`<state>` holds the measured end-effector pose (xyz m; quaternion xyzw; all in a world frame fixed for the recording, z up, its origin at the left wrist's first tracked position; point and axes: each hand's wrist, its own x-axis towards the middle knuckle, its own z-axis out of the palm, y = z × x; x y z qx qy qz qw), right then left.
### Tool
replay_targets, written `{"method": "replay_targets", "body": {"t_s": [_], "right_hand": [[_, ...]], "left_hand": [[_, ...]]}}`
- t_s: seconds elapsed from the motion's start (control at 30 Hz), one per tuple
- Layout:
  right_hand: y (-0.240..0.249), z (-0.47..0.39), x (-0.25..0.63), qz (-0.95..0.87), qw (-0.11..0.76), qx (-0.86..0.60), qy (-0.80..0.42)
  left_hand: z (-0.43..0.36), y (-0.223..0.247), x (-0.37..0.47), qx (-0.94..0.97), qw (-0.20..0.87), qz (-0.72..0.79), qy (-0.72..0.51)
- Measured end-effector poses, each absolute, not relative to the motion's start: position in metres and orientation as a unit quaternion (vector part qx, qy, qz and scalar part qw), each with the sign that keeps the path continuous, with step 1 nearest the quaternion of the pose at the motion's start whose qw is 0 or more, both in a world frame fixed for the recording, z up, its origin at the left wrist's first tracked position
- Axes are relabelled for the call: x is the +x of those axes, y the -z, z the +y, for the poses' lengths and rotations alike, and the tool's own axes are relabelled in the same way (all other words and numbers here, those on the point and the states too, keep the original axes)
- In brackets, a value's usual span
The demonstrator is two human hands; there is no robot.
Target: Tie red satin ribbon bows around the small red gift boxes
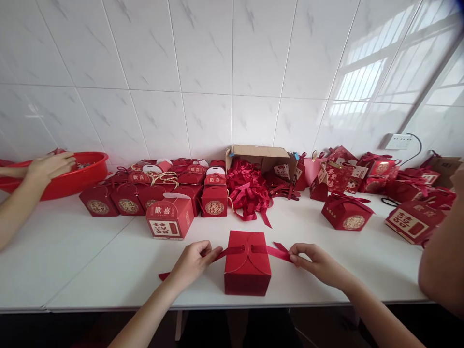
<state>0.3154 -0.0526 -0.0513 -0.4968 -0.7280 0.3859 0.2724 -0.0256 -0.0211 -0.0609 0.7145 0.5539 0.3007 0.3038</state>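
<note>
A red gift box (248,280) stands on the table in front of me, its curved top flaps folded together. A dark red ribbon (232,251) runs through two holes in the flaps and comes out on both sides. My left hand (195,258) pinches the ribbon left of the box, and the loose tail hangs behind that hand near the wrist. On the other side my right hand (313,261) pinches the ribbon's right part, with a short end sticking up. Neither hand touches the box itself.
Rows of red boxes (128,205) stand at the back left, beside a pile of red ribbons (250,188) and a cardboard carton (259,152). Tied boxes (348,212) stand right. Another person's hand (52,166) reaches into a red basin (96,159); someone's arm (444,256) is at far right.
</note>
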Motion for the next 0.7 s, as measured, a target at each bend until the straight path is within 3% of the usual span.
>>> {"method": "replay_targets", "body": {"t_s": [0.23,0.4,0.6,0.7], "right_hand": [[0.062,-0.052,0.309,-0.722,0.293,-0.482,-0.401],[0.069,-0.057,0.300,-0.695,0.332,-0.490,-0.408],[0.085,-0.058,0.300,-0.629,0.490,-0.544,-0.264],[0.084,-0.069,0.299,-0.546,0.568,-0.584,-0.196]], "left_hand": [[-0.016,0.055,-0.026,0.710,0.246,0.557,-0.353],[-0.012,0.053,-0.023,0.687,0.291,0.553,-0.371],[-0.036,0.038,-0.023,0.623,0.193,0.499,-0.571],[-0.065,0.035,-0.022,0.632,0.206,0.507,-0.549]]}}
